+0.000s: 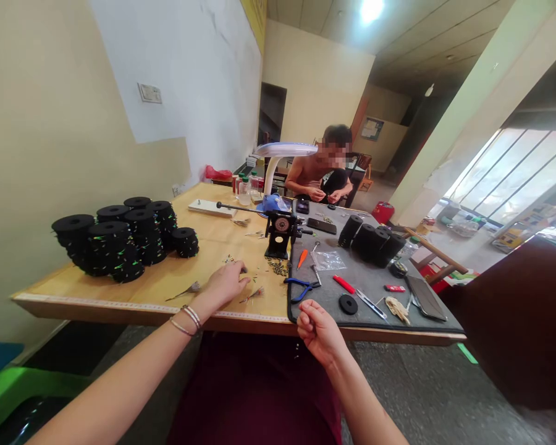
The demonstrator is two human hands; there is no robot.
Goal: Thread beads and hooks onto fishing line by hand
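Observation:
My left hand (226, 284) rests low over the wooden tabletop, thumb and forefinger apart, with nothing visible between them. Small loose pieces (228, 259) lie just beyond it. On either side of that hand are a bundle of fine bristle-like strands (192, 288) and a second such bundle (258, 293). My right hand (319, 330) is closed in a pinch in front of the table edge; whatever is in its fingertips is too small to make out. Closest to it on the grey mat are blue-handled pliers (300, 289) and a black foam disc (348, 304).
Stacked black foam spools (109, 244) stand at left, more black rolls (369, 242) at right. A small black crank device (280, 235) stands mid-table before a lamp (285, 149). Tweezers (370, 304) and a red tool (343, 283) lie on the mat (375, 287). Another person (317, 176) sits opposite.

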